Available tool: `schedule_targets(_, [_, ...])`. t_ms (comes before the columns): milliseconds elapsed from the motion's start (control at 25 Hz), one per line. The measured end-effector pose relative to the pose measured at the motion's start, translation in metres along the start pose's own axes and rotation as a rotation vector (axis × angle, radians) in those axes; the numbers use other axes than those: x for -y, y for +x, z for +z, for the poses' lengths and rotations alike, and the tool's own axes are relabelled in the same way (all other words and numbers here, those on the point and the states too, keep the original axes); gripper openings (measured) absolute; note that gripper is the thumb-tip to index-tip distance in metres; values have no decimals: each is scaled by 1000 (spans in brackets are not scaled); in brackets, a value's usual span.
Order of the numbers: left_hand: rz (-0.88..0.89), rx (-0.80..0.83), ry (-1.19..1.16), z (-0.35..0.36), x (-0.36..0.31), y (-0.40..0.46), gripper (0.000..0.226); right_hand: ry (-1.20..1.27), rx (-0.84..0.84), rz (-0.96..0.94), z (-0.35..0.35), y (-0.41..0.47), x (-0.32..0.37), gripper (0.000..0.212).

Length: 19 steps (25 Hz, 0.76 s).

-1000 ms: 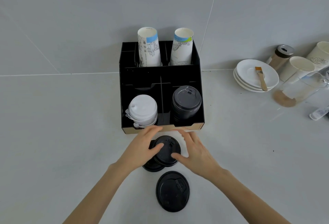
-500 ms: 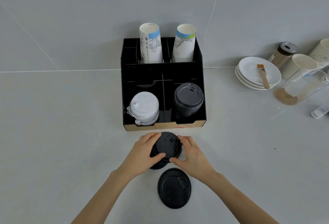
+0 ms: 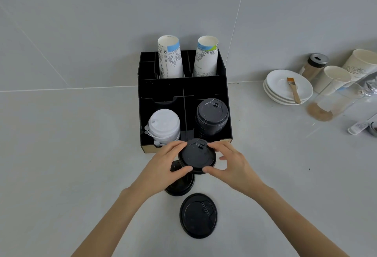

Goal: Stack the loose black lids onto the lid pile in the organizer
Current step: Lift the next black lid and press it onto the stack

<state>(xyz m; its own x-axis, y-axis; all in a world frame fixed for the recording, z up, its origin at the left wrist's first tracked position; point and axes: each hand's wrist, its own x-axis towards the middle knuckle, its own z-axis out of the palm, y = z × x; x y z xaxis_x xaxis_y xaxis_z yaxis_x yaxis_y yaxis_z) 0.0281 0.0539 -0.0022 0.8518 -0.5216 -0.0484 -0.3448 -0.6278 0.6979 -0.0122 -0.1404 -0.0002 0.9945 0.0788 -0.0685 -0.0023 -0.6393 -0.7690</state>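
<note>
A black lid is held above the counter just in front of the black organizer. My left hand grips its left rim and my right hand pinches its right rim. Under my left hand a second loose black lid lies on the counter, partly hidden. A third loose black lid lies flat nearer to me. The pile of black lids stands in the organizer's front right compartment.
A stack of white lids fills the front left compartment. Two paper cups stand at the organizer's back. To the right are stacked white plates with a brush, a shaker jar, paper cups and a clear glass.
Both hands closed on the top loose lid and lifted it off the counter toward the organizer. The lid beneath it now shows more.
</note>
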Motion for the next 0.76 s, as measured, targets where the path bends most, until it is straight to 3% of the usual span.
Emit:
schedule_targets(240, [79, -91, -8, -10, -22, 21, 57, -23, -87, -75, -36, 14, 12, 52])
schedule_targets(760, [80, -119, 104, -16, -33, 101, 60, -24, -190, -37, -61, 70, -5, 52])
